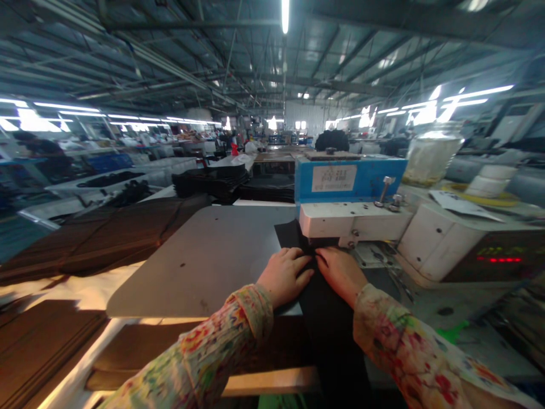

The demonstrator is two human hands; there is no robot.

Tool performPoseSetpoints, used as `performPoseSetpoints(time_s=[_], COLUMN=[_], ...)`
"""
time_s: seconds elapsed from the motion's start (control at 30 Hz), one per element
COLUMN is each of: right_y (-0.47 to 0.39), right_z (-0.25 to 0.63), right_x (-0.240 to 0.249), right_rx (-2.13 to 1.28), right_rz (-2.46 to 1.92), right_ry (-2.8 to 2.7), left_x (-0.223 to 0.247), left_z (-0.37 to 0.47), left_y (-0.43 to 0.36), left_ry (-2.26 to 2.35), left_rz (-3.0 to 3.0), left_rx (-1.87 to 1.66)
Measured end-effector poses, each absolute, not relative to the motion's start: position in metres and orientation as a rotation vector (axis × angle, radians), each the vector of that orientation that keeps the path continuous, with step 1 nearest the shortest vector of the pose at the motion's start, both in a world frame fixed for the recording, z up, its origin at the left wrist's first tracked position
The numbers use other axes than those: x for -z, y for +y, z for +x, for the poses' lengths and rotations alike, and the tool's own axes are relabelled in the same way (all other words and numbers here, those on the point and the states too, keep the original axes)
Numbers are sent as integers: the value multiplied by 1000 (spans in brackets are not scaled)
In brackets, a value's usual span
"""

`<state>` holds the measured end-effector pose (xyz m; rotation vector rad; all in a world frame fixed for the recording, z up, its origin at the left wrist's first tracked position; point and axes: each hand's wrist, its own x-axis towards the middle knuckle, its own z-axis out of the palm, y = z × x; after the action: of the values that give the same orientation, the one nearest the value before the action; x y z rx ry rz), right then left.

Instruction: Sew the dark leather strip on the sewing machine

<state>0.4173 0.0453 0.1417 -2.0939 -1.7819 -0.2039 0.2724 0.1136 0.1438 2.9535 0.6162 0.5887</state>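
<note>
A long black strip of material point(330, 324) runs from under the head of a blue and white machine point(351, 221) down over the near edge. My left hand point(285, 276) lies on its left side, the fingers bent and pressed against the strip and the thumb on top. On the other side my right hand point(340, 274) pinches or presses the strip close to the machine head, its fingertips near those of my left hand. A flat grey metal plate point(200, 255) supports the strip's left side. The exact point under the machine head is hidden.
Brown stacked sheets point(106, 233) lie at the left, with more at the lower left point(46, 346). Black stacks point(210, 180) sit behind the plate. At the right are a glass jar point(432, 156), a white spool point(491, 182), scissors-like tools and a control box point(472, 244) with red digits.
</note>
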Motion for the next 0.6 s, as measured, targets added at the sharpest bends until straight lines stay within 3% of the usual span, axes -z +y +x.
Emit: performPoseSetpoints(time_s=[0.6], right_y=[46], right_z=[416], right_x=[-142], right_rx=[212], right_rz=[-2102], right_ry=[-1780], left_x=[-143], left_z=[273], left_y=[115], left_ry=[614], left_rz=[2967], left_rx=[-601])
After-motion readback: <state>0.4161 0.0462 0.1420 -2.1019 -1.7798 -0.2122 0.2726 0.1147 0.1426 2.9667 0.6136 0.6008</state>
